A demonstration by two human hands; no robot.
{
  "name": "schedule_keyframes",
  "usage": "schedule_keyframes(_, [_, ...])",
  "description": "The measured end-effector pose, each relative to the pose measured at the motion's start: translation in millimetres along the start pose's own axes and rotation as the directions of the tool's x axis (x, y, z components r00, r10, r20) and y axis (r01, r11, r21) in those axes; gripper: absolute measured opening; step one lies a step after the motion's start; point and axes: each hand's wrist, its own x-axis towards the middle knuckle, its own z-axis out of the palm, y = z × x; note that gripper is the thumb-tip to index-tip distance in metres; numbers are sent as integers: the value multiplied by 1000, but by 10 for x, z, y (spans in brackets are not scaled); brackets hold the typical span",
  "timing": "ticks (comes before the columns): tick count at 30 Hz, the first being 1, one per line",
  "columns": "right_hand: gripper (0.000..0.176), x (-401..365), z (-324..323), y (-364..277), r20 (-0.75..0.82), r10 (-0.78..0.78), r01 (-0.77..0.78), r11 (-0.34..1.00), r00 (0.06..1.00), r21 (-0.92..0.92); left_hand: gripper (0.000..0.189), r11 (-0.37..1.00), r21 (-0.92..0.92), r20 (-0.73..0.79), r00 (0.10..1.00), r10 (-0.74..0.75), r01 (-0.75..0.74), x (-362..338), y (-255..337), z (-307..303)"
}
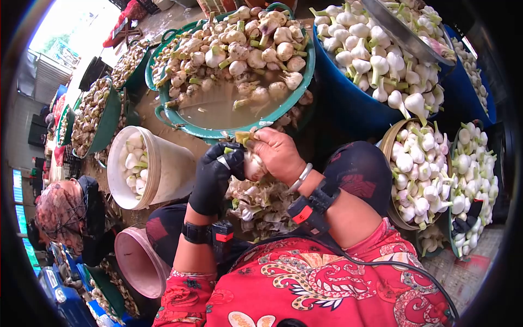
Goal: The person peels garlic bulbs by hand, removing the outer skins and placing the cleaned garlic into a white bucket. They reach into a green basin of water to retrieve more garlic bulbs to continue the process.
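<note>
My left hand [220,169], in a black glove, is closed around a garlic bulb [254,167] in front of my lap. My bare right hand [281,157] is closed on the same bulb from the other side, its fingers bent at the top near a yellowish-green stem piece [243,136]. Part of the bulb is hidden behind the fingers. Beneath both hands lies a heap of peeled garlic skins [261,204]. Just beyond them stands a green tub [218,132] of murky water, piled with unpeeled, dirt-stained garlic bulbs [237,52].
White bulbs fill a blue barrel [340,103] and a basket [388,144] to the right. A white bucket [169,169] holding some bulbs and a pink bucket [139,259] stand left. Another person [62,215] sits at far left, near more garlic tubs [103,131].
</note>
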Motion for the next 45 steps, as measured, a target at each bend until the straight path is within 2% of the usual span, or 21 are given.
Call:
schedule_keyframes(2, [7,36,-69,-103,-84,-332,302,919,939,-255,19,712,538,160,884,440,-452,90,-46,-202])
schedule_keyframes(4, [6,-2,-42,-197,201,-420,465,823,885,-327,26,778,540,31,931,364,-322,123,85,-407])
schedule_keyframes(5, [5,-104,41,-85,410,-284,429,845,867,-321,35,318,829,245,811,532,-460,89,255,-350])
schedule_keyframes(8, [10,-324,110,147,615,210,180,842,760,-509,42,115,869,307,706,638,-482,76,326,-450])
schedule_keyframes(10, [16,-298,-7,236,484,347,47,774,803,-631,39,155,885,267,751,604,-439,61,296,-565])
schedule_keyframes(12, [23,-209,-9,184,465,461,34,682,756,-731,35,951,129,-159,940,300,-282,35,235,-561])
schedule_keyframes(14, [37,-188,81,174,303,252,-174,949,919,-262,33,877,369,-122,919,374,-308,-19,161,-471])
schedule_keyframes(16, [45,-83,96,-16,249,334,-277,931,909,-239,35,353,858,102,797,595,-373,-45,78,-362])
schedule_keyframes(19, [34,-56,84,-112,208,377,-323,913,903,-251,37,568,715,91,860,503,-408,-87,64,-201])
schedule_keyframes(21, [19,-50,46,-26,275,-120,202,934,954,-295,28,776,543,-85,898,432,-321,-140,5,-134])
schedule_keyframes(24, [10,33,-88,-11,46,-186,186,870,982,-457,23,680,660,-16,899,437,-319,-187,30,-241])
schedule_keyframes(26, [13,139,-199,9,-150,60,-100,957,987,-272,24,775,559,-53,921,387,-294,-224,64,-250])
schedule_keyframes(28, [12,109,-179,47,22,265,-265,964,964,-20,32,885,431,-198,938,286,-179,-285,28,-256])
schedule_keyframes(33, [15,-73,-10,112,323,271,-173,938,907,-301,30,766,638,-128,969,211,-82,-310,44,-282])
schedule_keyframes(35, [16,-117,-16,166,488,243,-53,928,839,-370,25,460,850,31,895,444,-258,-319,261,-353])
schedule_keyframes(36, [17,-173,-11,167,587,228,18,924,776,-383,20,41,911,281,689,668,-411,-239,279,-644])
schedule_keyframes(38, [19,-176,-24,6,581,383,-36,854,718,-518,22,-134,966,257,760,597,-221,-415,491,-1429])
schedule_keyframes(39, [18,-150,-42,-2,564,428,-59,829,706,-556,27,83,981,75,740,668,-174,-476,548,-1803])
schedule_keyframes(40, [18,-129,-55,-4,545,471,-83,803,693,-590,30,809,512,-391,761,518,-288,-540,690,-1856])
schedule_keyframes(41, [18,-112,-61,-4,538,468,-85,804,701,-588,32,857,508,-573,708,413,-88,-544,798,-1911])
schedule_keyframes(45, [18,-148,40,104,452,324,-127,902,831,-412,37,813,543,-246,887,391,-208,-171,856,-1238])
